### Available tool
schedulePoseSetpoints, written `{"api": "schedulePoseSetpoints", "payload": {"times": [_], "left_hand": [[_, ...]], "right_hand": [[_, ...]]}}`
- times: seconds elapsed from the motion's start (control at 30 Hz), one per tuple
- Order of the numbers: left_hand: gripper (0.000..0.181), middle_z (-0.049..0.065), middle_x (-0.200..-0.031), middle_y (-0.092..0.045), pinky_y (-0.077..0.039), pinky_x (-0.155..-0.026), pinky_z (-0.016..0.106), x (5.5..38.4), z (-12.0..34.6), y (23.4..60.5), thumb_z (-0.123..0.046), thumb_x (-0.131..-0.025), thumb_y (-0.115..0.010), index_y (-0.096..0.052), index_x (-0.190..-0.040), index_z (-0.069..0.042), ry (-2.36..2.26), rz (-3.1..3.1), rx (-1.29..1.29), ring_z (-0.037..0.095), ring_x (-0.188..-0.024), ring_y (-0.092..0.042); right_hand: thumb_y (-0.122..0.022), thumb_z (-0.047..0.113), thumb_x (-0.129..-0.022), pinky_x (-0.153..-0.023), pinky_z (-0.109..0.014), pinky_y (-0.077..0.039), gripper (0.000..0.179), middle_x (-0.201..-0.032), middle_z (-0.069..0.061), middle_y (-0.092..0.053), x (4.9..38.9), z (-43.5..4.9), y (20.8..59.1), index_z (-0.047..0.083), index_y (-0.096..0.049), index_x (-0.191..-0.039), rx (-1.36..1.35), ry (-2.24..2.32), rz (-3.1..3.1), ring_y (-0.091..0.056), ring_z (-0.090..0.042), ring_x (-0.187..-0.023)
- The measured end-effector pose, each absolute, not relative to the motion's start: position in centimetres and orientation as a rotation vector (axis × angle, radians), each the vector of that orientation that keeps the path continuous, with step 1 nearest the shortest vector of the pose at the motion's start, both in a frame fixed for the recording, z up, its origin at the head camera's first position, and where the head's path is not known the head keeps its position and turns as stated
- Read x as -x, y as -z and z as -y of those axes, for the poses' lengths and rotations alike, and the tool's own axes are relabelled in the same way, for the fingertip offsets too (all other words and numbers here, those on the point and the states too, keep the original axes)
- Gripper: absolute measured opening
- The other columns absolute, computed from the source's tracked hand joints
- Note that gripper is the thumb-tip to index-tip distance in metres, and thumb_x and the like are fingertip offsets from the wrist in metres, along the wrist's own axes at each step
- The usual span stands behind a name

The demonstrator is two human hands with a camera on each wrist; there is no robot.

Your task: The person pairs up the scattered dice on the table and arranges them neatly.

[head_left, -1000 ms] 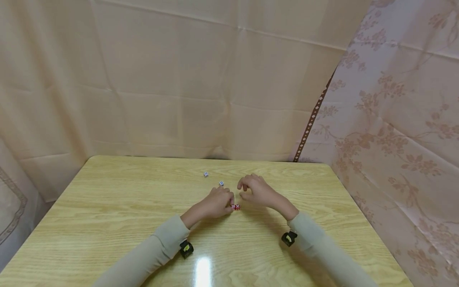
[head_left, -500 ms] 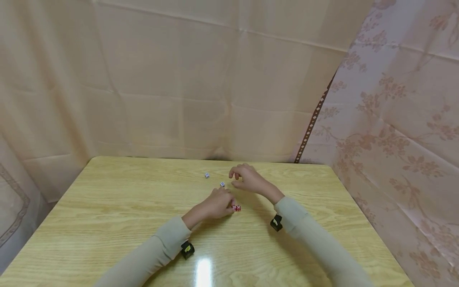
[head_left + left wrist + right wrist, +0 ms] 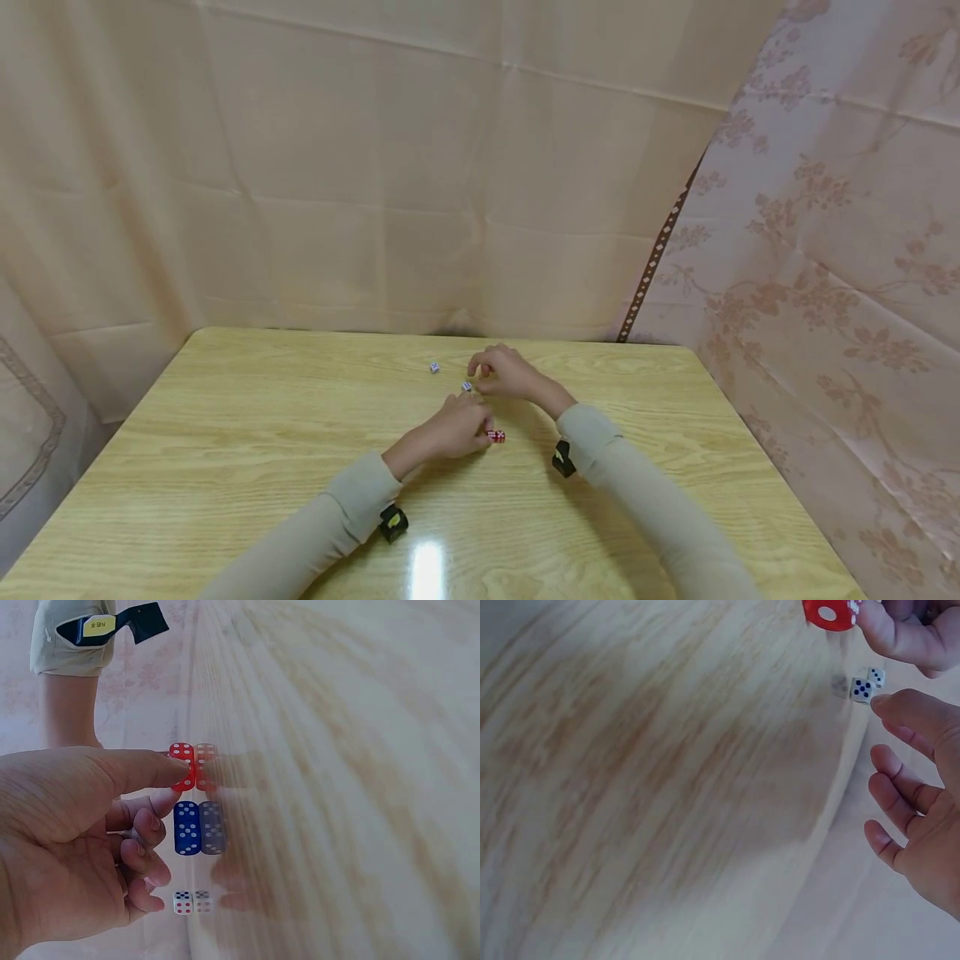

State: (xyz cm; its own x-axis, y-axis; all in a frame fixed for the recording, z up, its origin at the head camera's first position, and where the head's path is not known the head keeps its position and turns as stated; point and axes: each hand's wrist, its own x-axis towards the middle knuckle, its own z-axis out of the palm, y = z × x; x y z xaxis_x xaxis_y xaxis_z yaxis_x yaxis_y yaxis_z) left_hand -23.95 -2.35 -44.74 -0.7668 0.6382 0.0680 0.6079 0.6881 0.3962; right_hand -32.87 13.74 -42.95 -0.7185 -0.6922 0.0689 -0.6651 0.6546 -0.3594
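Observation:
My left hand (image 3: 453,427) pinches a row of red dice (image 3: 496,436) between thumb and forefinger, low over the table. In the left wrist view, two blue dice (image 3: 187,828) stand beyond the red ones, by the curled fingers. The head view hides them behind the left hand. My right hand (image 3: 505,372) hovers with bent, parted fingers beside the nearer white die (image 3: 467,387). Its thumb tip comes right up to that white die (image 3: 862,690) in the right wrist view. Farther back lies another white die (image 3: 434,367).
Both hands work over a glossy wood-grain table (image 3: 225,433). A beige curtain (image 3: 337,208) hangs behind its far edge, and a floral cloth (image 3: 825,292) along the right. Each wrist wears a black camera strap, such as the left one (image 3: 393,522).
My right hand has moved left and away from me, from beside the red dice to the nearer white die. The left hand keeps its pinch on the red dice and has hardly moved.

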Motion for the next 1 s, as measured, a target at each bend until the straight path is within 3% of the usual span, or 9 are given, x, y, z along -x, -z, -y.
{"api": "schedulePoseSetpoints", "payload": {"times": [0.53, 1.0], "left_hand": [[0.011, 0.001, -0.094, -0.058, -0.033, -0.08, 0.038, 23.9, 2.2, 44.5, -0.015, -0.09, -0.074, -0.066, -0.089, -0.009, -0.634, -2.802, -1.03, 0.022, -0.098, -0.049], [0.012, 0.0, -0.091, -0.057, -0.035, -0.08, 0.039, 23.8, 2.3, 44.7, -0.017, -0.09, -0.075, -0.065, -0.089, -0.01, -0.619, -2.818, -1.034, 0.021, -0.095, -0.049]], "right_hand": [[-0.075, 0.015, -0.092, -0.084, -0.036, -0.033, 0.016, -0.091, -0.004, -0.064, 33.3, -13.4, 44.1, 0.014, -0.073, -0.108, 1.089, 0.554, -2.781, -0.049, -0.019, -0.091], [-0.077, 0.015, -0.09, -0.086, -0.037, -0.039, 0.007, -0.093, -0.004, -0.066, 32.9, -13.1, 43.9, 0.015, -0.075, -0.097, 1.119, 0.525, -2.785, -0.053, -0.019, -0.092]]}}
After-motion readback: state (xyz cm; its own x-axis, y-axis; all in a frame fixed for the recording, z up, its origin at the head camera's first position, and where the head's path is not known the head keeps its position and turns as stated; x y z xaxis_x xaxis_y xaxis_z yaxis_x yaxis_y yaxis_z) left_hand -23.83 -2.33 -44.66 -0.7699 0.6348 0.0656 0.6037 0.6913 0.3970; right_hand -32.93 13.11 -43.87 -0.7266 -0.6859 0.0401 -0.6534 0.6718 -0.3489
